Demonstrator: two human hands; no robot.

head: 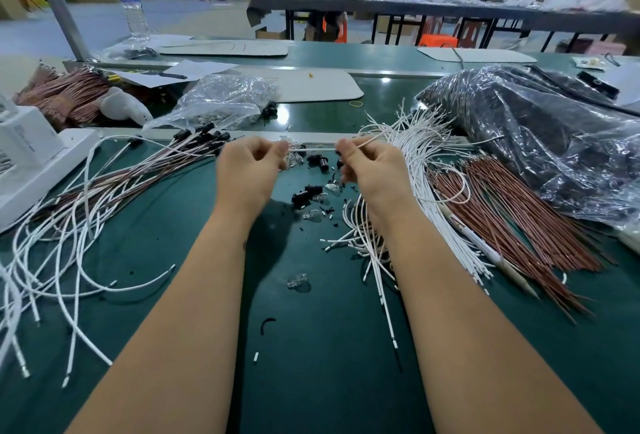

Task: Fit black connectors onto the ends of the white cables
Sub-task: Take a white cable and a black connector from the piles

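Together, the left hand (250, 164) and right hand (367, 166) are pinching a thin white cable (313, 149) stretched between them above the green table (311, 347); small black plastic connectors (317, 160) are lying just beyond, seemingly untouched.

Two hands: the left hand (247, 170) and the right hand (372, 170). One water bottle (131, 0) stands at the upper left. There are two clear bags (221, 97), and too many white cables (415, 142) to count.
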